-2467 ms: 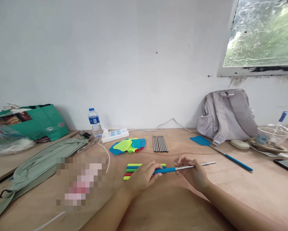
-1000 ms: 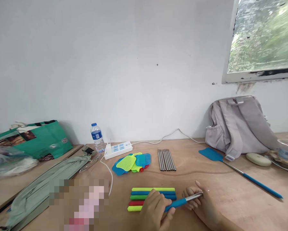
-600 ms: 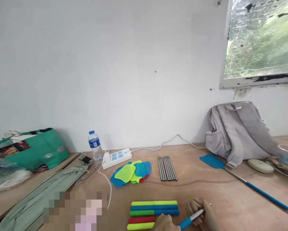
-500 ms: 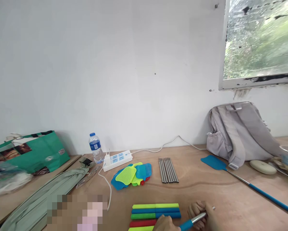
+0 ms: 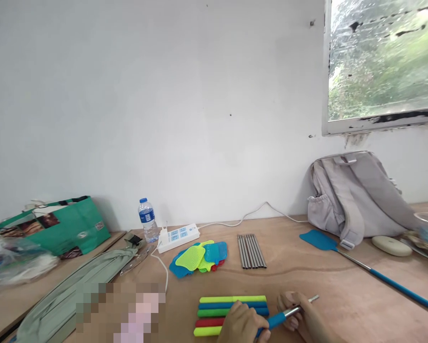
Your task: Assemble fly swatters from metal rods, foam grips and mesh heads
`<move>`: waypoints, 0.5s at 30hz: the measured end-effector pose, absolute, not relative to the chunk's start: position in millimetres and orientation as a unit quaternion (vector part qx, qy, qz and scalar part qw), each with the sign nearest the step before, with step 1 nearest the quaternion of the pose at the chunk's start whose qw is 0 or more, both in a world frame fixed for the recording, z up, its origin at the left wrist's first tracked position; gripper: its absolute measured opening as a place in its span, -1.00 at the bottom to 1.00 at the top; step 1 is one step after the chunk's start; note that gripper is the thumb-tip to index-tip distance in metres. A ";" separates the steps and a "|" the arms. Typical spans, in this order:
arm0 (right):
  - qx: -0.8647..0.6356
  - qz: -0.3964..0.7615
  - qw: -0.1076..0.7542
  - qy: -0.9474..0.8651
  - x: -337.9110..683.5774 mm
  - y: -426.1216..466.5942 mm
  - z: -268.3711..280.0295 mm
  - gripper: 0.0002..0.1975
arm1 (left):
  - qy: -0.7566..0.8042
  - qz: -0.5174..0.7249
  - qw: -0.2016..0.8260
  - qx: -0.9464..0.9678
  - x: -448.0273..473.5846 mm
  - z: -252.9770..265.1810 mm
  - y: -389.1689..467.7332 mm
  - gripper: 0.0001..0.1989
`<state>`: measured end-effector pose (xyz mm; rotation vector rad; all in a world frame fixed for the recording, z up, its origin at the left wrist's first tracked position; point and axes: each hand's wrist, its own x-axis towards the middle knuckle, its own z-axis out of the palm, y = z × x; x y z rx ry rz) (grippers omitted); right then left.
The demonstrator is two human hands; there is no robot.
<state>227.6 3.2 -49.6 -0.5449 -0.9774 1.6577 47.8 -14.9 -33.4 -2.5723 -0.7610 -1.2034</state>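
Observation:
Low at the frame's bottom edge, my left hand (image 5: 241, 326) grips the blue sleeve of a telescopic metal rod (image 5: 284, 315). My right hand (image 5: 301, 318) pinches the rod's silver shaft, whose tip pokes out to the right. Just left of my hands lies a row of coloured handle sleeves (image 5: 228, 307) in yellow, blue, green and red. Beyond them are a heap of plastic swatter heads (image 5: 198, 255) and a bundle of metal rods (image 5: 251, 250). A finished blue fly swatter (image 5: 363, 269) lies to the right.
A white power strip (image 5: 180, 237) with its cable and a water bottle (image 5: 147, 220) stand by the wall. A grey backpack (image 5: 356, 193) leans at the right, with a pale oval object (image 5: 388, 245) beside it. A green bag (image 5: 62, 226) and a grey-green pouch (image 5: 78, 290) lie left.
The view has tilted up, so my hands sank to the bottom edge. The silver shaft sticking out of my right hand is shorter than 2.5 s ago. Both hands still grip the rod.

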 end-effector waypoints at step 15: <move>-0.223 0.749 0.540 -0.313 242.2 -3.2 -31.6 -0.59 | -0.270 -0.417 0.099 -0.862 45.2 7.6 -36.4 -0.80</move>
